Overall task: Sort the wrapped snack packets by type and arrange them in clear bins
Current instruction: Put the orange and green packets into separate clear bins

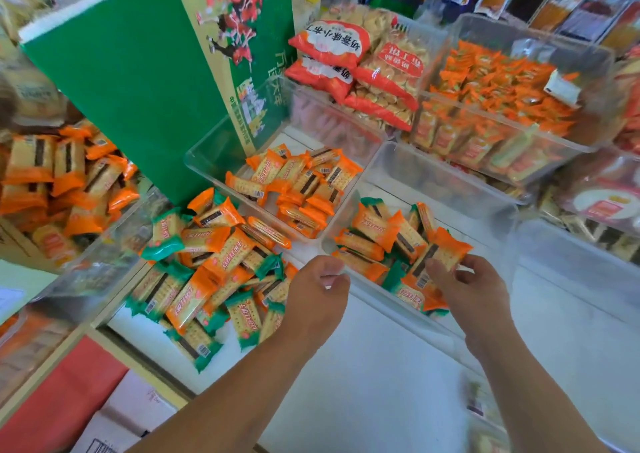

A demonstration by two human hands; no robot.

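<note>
A loose pile of orange and green wrapped cracker packets [207,269] lies on the white counter at the left. A clear bin [450,189] in front of me holds mixed orange and green packets [381,241]. Behind it to the left, another clear bin [204,155] holds orange packets [301,182]. My right hand [474,290] pinches an orange packet [440,252] over the near bin. My left hand [318,293] curls its fingers over that bin's near left corner, beside the loose pile.
A green carton [138,72] stands behind the pile. Bins of orange packets [502,106] and bagged biscuits [363,68] fill the back. A box of orange packets [62,182] sits at the left. White counter [381,383] lies in front.
</note>
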